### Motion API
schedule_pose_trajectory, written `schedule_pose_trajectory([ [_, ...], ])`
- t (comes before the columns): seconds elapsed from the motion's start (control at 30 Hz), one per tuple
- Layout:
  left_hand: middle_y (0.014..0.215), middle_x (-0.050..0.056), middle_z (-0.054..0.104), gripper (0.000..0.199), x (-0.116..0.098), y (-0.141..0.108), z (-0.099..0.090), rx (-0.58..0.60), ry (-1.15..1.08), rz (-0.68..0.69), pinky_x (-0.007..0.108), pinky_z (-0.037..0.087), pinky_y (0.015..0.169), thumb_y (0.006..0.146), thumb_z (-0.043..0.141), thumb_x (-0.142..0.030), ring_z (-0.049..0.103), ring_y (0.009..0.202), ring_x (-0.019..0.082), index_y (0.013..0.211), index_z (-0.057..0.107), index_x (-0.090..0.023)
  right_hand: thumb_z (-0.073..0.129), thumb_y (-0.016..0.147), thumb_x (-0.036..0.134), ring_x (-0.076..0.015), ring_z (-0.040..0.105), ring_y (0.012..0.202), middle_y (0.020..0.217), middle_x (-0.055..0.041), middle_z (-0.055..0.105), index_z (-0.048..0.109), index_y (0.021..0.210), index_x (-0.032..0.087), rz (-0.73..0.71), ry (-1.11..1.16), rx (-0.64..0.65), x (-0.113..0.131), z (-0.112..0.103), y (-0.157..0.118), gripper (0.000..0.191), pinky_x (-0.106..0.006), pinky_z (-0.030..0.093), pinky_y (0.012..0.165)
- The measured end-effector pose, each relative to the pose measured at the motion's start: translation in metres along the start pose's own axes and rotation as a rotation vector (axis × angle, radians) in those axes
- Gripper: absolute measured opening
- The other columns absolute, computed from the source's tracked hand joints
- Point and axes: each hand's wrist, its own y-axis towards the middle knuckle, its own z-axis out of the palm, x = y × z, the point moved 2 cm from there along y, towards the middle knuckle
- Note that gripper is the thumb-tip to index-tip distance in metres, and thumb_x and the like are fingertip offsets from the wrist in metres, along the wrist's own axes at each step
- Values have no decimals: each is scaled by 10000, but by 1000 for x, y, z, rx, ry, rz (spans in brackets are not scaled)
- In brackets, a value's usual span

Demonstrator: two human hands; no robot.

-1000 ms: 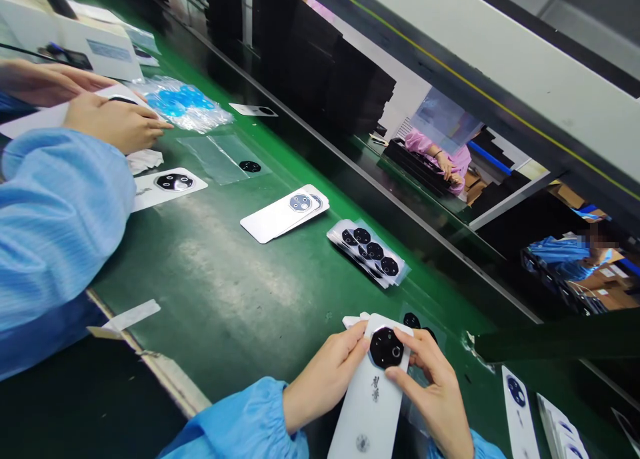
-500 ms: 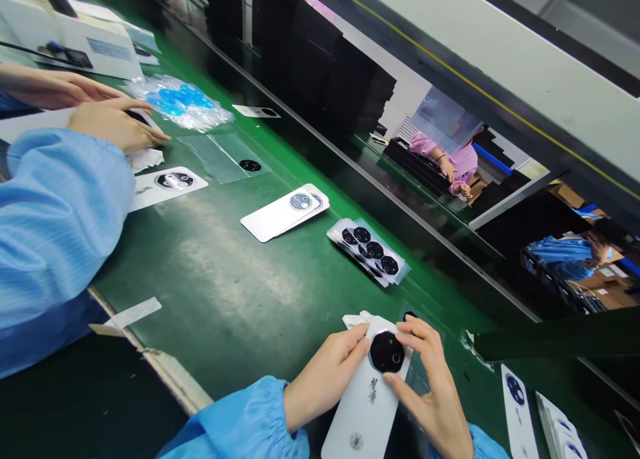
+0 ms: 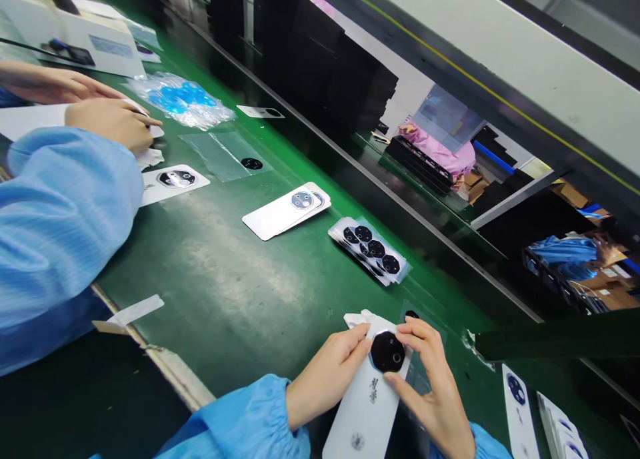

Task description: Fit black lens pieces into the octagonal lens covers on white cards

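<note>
A white phone-shaped panel (image 3: 363,412) with dark lettering lies under my hands at the bottom centre. On its upper part sits a round black camera piece (image 3: 387,351). My left hand (image 3: 327,372) grips the panel's upper left edge, thumb and fingers together. My right hand (image 3: 433,379) has its thumb and fingertips at the black piece's right side, pinching around its rim and the panel's edge. A small white wad (image 3: 354,319) shows behind the panel's top. Part of a clear film with a black disc (image 3: 412,315) lies beyond my right fingers.
Bagged black discs (image 3: 371,249) and white panels (image 3: 285,212) lie on the green bench (image 3: 225,305). More panels (image 3: 517,405) are at lower right. A co-worker's hands (image 3: 107,122) work at upper left, near a bag of blue pieces (image 3: 187,102). A dark bar crosses at right.
My hands have barely moved on the panel. The co-worker's near hand at upper left has shifted slightly left. Across the bench, the person in pink has bent lower, hands now out of sight.
</note>
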Motion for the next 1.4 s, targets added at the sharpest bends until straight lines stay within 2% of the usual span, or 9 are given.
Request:
schedule_pose_trajectory([
  [0.2,815,17,620,344,0,1,0,-11,23,6,251,446,695,915,384,-431,543,756,173,874,601,-168,610,848,318,-316,459,1186,1155,-99,530,502,1139,254,21,-41,-25,0,2,-2,317,-470,496,872],
  [0.5,767,24,629,306,2,1,4,-52,157,-20,251,429,645,921,342,-367,563,690,174,808,564,-190,645,804,325,-304,502,1042,1018,-67,565,515,1046,251,105,-200,1,-1,10,-7,284,-471,453,842],
  [0.7,769,41,614,289,2,2,3,-59,208,-36,268,414,646,915,311,-340,562,705,191,816,533,-184,623,819,256,-296,480,1031,1031,-72,522,460,1222,276,95,-209,59,-1,14,-6,435,-469,464,835],
  [0.93,753,26,576,279,4,4,3,-53,193,-25,259,409,647,904,315,-343,530,695,174,759,492,-183,621,837,266,-293,461,1007,1006,-75,487,484,1187,278,76,-181,29,3,13,-2,376,-462,491,800],
  [1.27,714,7,553,268,6,3,2,-67,175,-35,255,390,619,904,335,-333,500,653,159,776,510,-177,539,895,230,-287,449,1023,1011,-100,465,471,1226,209,-69,-288,-19,7,14,-5,339,-476,467,829],
  [1.4,780,17,588,275,6,3,0,-60,150,-28,252,412,644,906,342,-344,526,699,165,821,539,-172,597,860,309,-280,486,1012,1038,-93,463,502,1184,224,-4,-234,-5,4,6,-3,348,-445,498,805],
])
